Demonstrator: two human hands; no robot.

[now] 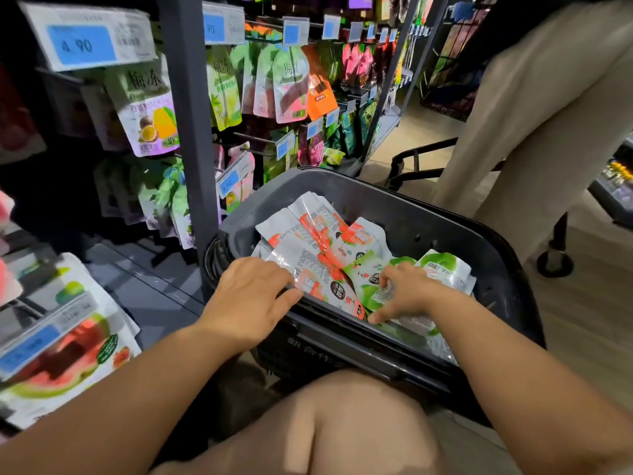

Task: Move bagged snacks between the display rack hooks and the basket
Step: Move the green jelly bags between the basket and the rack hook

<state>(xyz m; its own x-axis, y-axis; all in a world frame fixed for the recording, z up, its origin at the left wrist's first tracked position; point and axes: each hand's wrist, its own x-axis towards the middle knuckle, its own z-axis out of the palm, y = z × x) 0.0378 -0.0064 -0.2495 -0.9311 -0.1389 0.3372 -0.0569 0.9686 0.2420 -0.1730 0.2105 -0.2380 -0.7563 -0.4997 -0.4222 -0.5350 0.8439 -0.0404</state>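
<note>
Basket (428,214): dark plastic, looking matt.
Snack bags (308,217): glossy film, crinkling, catching light.
Rack post (186,132): grey metal, showing matt paint.
Price tags (85,39): paper sitting under shiny clear plastic.

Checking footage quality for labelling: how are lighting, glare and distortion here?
Head view: the rack is dark at left; glare streaks the foil bags in the basket; wide-lens distortion leans the rack post; the near knee is soft.

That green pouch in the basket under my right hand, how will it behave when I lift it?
Probably floppy: the green pouch lies creased and bent over its neighbours in the basket. Its glossy film looks slippery, so the right hand may need a firm pinch. Likely light, being thin and flat.
</note>
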